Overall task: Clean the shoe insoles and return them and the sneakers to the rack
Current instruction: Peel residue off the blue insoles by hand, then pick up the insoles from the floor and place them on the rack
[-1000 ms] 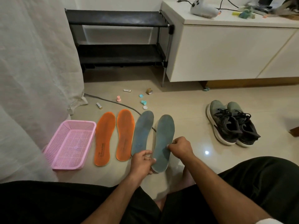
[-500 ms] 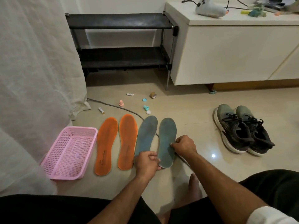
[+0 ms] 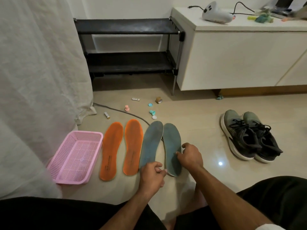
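Four insoles lie side by side on the floor: two orange insoles point(image 3: 112, 150) point(image 3: 132, 146) on the left, then the left blue insole point(image 3: 152, 143) and the right blue insole point(image 3: 172, 143). My left hand point(image 3: 152, 175) sits over the heel of the left blue insole, fingers loosely curled, a fingertip beside the right one's heel. My right hand point(image 3: 189, 156) rests its fingertips on the right blue insole, thumb lifted. A pair of grey-black sneakers point(image 3: 249, 136) stands on the floor to the right. The black two-shelf rack point(image 3: 127, 62) stands against the far wall with nothing on it.
A pink mesh basket point(image 3: 78, 156) sits left of the insoles. A white curtain point(image 3: 41, 63) hangs at the left. Small caps, batteries and a tape roll point(image 3: 158, 99) lie beyond the insoles, crossed by a grey cable point(image 3: 119, 111). A white cabinet point(image 3: 232, 55) stands at the right.
The right blue insole, held by both hands before, now lies flat beside the other blue one. Both hands have loosened their hold. The view has tilted down slightly.
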